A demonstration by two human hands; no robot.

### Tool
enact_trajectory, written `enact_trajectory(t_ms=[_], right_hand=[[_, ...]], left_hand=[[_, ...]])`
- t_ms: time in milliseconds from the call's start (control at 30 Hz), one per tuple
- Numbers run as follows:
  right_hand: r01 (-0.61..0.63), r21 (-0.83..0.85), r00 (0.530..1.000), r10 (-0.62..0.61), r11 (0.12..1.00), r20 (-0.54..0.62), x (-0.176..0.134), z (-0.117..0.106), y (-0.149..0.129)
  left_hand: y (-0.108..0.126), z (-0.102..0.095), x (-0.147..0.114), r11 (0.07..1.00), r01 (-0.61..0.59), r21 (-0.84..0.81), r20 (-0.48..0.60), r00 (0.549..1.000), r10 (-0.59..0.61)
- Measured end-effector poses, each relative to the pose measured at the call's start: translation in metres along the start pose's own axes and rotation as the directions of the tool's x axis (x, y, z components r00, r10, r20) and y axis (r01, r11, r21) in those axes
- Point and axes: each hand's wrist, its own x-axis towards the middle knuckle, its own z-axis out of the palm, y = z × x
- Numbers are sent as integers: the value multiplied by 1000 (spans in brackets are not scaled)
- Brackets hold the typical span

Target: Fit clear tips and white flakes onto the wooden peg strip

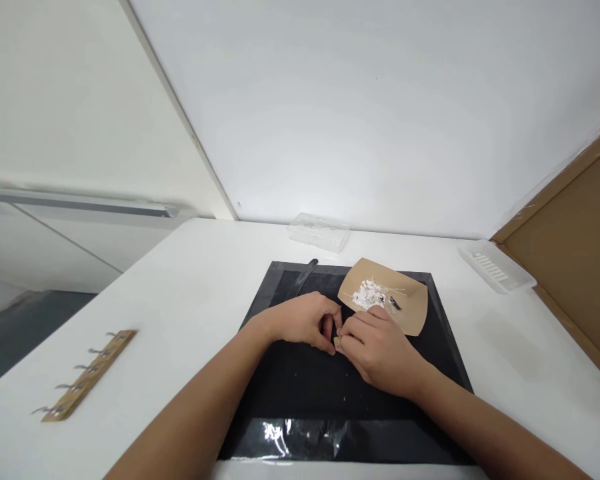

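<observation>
My left hand (310, 321) and my right hand (377, 348) meet over the black mat (300, 387), fingertips almost touching. Between them shows a small yellowish piece (337, 341). The right thumb and fingers are closed on it. The left thumb and index finger curl round its other side in a pinch. Most of the piece is hidden by the fingers, so its kind is unclear. Just beyond the right hand lies a brown paper tray (411, 313) with white bits (370, 293), thin pale strands and a small dark piece (395, 304).
A dark knife-like tool (304, 277) lies at the mat's far edge. Behind it sits a clear plastic box (319, 232). A translucent tray (497, 268) with white strips is at the right, near a brown board (570, 247). A wooden hook rack (91, 377) lies left.
</observation>
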Motion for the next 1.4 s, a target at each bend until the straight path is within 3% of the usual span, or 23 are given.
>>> enact_trajectory(t_ms=[433, 700, 1000, 1233, 1300, 1400], right_hand=[[20, -46, 999, -22, 999, -49, 1, -1, -2], [43, -110, 988, -58, 993, -141, 2, 0, 0], [-75, 114, 976, 96, 991, -194, -15, -17, 22], [-270, 247, 961, 276, 931, 10, -38, -60, 55], [-343, 296, 936, 298, 891, 187, -42, -71, 55], [-413, 310, 866, 264, 857, 425, -43, -79, 46]], left_hand=[[-1, 0, 1, 999, -41, 12, -20, 999, 41], [0, 1, 3, 996, -66, 52, -45, 997, 68], [-9, 3, 3, 998, -59, 25, -41, 997, 60], [-2, 2, -1, 998, -61, 20, -85, 994, 62], [3, -1, -3, 981, -162, 105, -161, 971, 177], [4, -5, -6, 922, -295, 249, -283, 889, 361]])
